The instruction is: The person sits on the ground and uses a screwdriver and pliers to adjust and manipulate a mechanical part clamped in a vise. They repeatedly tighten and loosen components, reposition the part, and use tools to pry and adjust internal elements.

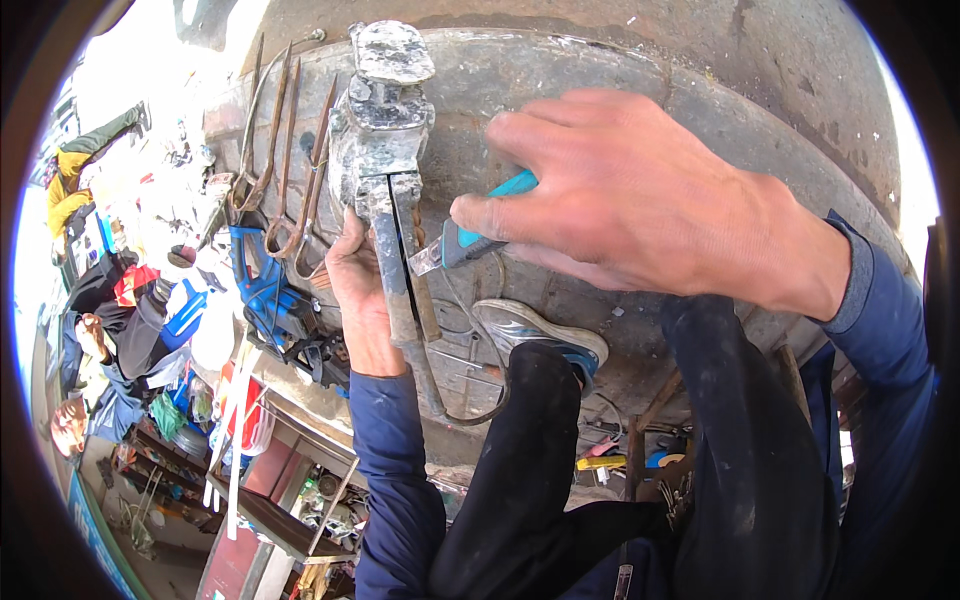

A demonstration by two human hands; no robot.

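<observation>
A worn, white-spattered metal vise or clamp (382, 127) stands upper centre, with a long grey tool part (394, 277) reaching down from it and a thin black strip along its slot. My left hand (360, 277) is behind this part, thumb at its upper left side; what its fingers grip is hidden. My right hand (600, 195) holds a teal and grey utility knife (472, 236), its tip pointing left and down beside the black strip. Whether the tip touches the strip is unclear.
Rusty long-handled tongs (281, 172) and a blue power tool (270, 292) lie left. A cable (502, 382) curls near my shoe (536, 330). Screwdriver-like rods (465, 364) lie below centre. Two people (94, 375) (75, 172) are among clutter at far left.
</observation>
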